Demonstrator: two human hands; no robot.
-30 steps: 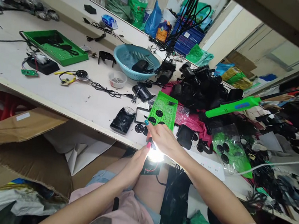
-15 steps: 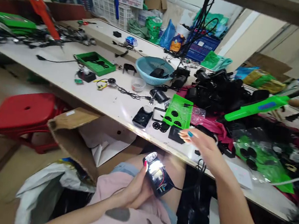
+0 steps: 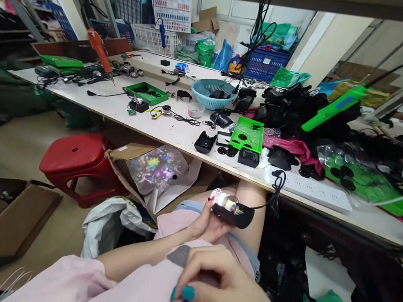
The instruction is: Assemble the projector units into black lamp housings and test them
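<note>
My left hand point(image 3: 207, 224) is wrapped round a small lit projector lamp point(image 3: 232, 215) with a black open casing, above my lap. Wires and a perforated round disc show at its bright end, and its black cord point(image 3: 261, 205) runs up to a white power strip point(image 3: 308, 188) at the table edge. Coloured light spots fall on a white sheet point(image 3: 155, 170) inside the cardboard box. Close to my torso, my right hand point(image 3: 217, 281) has its teal-nailed fingers curled in towards the thumb, and nothing shows between them.
On the white table point(image 3: 174, 136) lie black housings point(image 3: 205, 142), a green perforated tray point(image 3: 247, 134), a blue basket point(image 3: 213, 94) and a heap of black parts point(image 3: 293, 108). A green tool point(image 3: 333, 108) and an orange screwdriver point(image 3: 100, 51) hang above. A red stool point(image 3: 73, 156) stands left.
My right hand has drawn back from the table to my torso, its fingers now curled. The lamp has turned in my left hand, and coloured spots now show on the sheet. The view has shifted.
</note>
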